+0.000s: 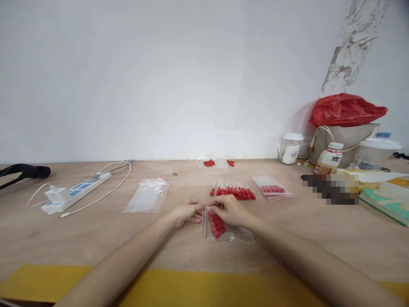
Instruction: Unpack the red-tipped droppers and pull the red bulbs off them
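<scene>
A clear zip bag point(238, 236) lies on the table in front of me, its zip edge towards the left. Inside it are several white sticks with red tips point(217, 226), the tips near the zip edge. My left hand point(189, 213) pinches the far corner of that edge between thumb and forefinger, its other fingers loosely bent. From the right, my right hand point(230, 209) is closed on the bag's far side by the red tips, partly covering the sticks. Just beyond my hands lies a row of loose red-tipped sticks point(234, 190).
Flat empty zip bags point(147, 197) lie on the left, near a power strip point(84, 187) with a white cable. A filled bag point(272, 187) is on the right. Small bags point(220, 163) lie by the wall. A bottle point(329, 158), cups and a red plastic bag point(347, 110) stand far right.
</scene>
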The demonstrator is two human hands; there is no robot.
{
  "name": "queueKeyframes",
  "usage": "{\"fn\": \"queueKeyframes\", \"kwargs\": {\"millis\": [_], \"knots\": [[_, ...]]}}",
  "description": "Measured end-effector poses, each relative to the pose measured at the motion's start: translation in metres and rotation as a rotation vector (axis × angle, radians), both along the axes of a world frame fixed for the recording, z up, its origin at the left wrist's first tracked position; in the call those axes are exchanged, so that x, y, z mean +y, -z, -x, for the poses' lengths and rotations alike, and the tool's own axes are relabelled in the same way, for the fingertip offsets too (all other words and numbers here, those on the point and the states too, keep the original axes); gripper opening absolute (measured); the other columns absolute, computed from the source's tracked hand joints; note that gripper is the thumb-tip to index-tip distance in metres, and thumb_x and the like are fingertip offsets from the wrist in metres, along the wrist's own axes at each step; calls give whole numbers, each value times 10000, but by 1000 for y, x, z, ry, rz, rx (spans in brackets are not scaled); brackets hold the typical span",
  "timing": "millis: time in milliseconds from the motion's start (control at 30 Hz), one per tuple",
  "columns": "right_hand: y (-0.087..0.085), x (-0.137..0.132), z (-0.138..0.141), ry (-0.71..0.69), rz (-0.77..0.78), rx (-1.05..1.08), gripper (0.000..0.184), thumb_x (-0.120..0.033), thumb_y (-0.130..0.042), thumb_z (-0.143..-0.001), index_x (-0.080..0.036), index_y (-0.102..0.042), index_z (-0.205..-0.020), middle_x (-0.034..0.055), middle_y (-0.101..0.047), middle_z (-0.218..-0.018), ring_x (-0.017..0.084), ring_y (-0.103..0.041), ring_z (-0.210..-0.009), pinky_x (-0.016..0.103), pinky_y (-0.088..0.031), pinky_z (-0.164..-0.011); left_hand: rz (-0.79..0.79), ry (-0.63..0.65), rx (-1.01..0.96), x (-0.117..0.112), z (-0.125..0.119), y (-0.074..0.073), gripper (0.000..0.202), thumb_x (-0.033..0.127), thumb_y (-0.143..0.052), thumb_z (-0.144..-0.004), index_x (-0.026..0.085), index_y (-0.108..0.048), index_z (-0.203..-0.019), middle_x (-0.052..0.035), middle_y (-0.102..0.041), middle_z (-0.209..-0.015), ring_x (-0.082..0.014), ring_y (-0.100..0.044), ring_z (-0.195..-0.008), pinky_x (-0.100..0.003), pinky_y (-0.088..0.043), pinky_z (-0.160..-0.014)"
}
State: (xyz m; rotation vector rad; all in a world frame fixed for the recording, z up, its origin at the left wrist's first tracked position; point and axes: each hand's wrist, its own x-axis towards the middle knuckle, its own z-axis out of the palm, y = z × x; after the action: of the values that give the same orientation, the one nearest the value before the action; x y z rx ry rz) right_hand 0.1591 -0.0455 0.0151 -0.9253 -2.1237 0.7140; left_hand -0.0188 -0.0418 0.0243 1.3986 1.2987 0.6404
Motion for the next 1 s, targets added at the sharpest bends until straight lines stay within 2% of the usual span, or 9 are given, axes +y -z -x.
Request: {"fn": "queueKeyframes", "kwargs": {"millis": [100,233,400,567,733,833,933,1000], "knots": [[3,4,-7,41,-224,-80,116,-204,-536,-739,-184,-646,-708,6,-643,-689,120,-555,-664,235,-407,-639,112,25,-85,-3,2,-4,401,342,-760,-504,147,-580,-805,-15,-637,-726,-119,-602,-692,-225,-479,-651],[12,4,-12,124,-279,-92,82,-160,-564,-713,-181,-642,-693,10,-630,-674,128,-539,-672,242,-398,-639,221,80,-136,-12,4,-3,484,220,-791,-443,157,-574,-871,14,-628,-653,-114,-598,-652,-231,-474,-619],[14,3,-13,124,-330,-86,80,-184,-565,-741,-188,-642,-719,17,-611,-689,134,-524,-697,260,-393,-659,178,30,-228,-12,1,6,493,226,-805,-426,130,-585,-857,9,-615,-611,-112,-591,-587,-233,-464,-575],[12,0,-10,39,-497,-146,180,-176,-513,-795,-229,-637,-913,31,-605,-828,152,-495,-824,299,-363,-742,85,28,-317,-6,-3,10,460,244,-807,-437,116,-600,-827,34,-580,-565,-81,-553,-553,-238,-466,-594],[9,-4,-8,9,-561,-228,224,-199,-442,-843,-239,-619,-974,48,-578,-977,153,-471,-888,308,-342,-761,20,53,-307,-4,-6,10,382,249,-800,-453,105,-586,-736,42,-560,-542,-77,-537,-541,-237,-454,-590],[7,-4,-9,-16,-618,-291,292,-173,-436,-837,-289,-577,-1065,42,-548,-1065,159,-457,-924,326,-320,-790,9,75,-301,-4,-8,9,371,232,-803,-441,107,-564,-696,37,-566,-564,-90,-552,-570,-242,-451,-598],[6,-1,-8,-35,-690,-359,369,-130,-442,-820,-327,-538,-1117,25,-552,-1091,165,-442,-948,342,-291,-817,-8,97,-276,-3,-9,8,376,229,-803,-437,107,-563,-699,34,-570,-587,-95,-553,-585,-246,-452,-607],[6,2,-8,-30,-751,-391,358,-125,-460,-807,-315,-554,-1095,19,-568,-1076,170,-435,-956,351,-275,-827,-15,114,-266,-2,-9,9,378,237,-801,-442,110,-570,-712,55,-538,-548,-82,-535,-552,-244,-450,-603]]}}
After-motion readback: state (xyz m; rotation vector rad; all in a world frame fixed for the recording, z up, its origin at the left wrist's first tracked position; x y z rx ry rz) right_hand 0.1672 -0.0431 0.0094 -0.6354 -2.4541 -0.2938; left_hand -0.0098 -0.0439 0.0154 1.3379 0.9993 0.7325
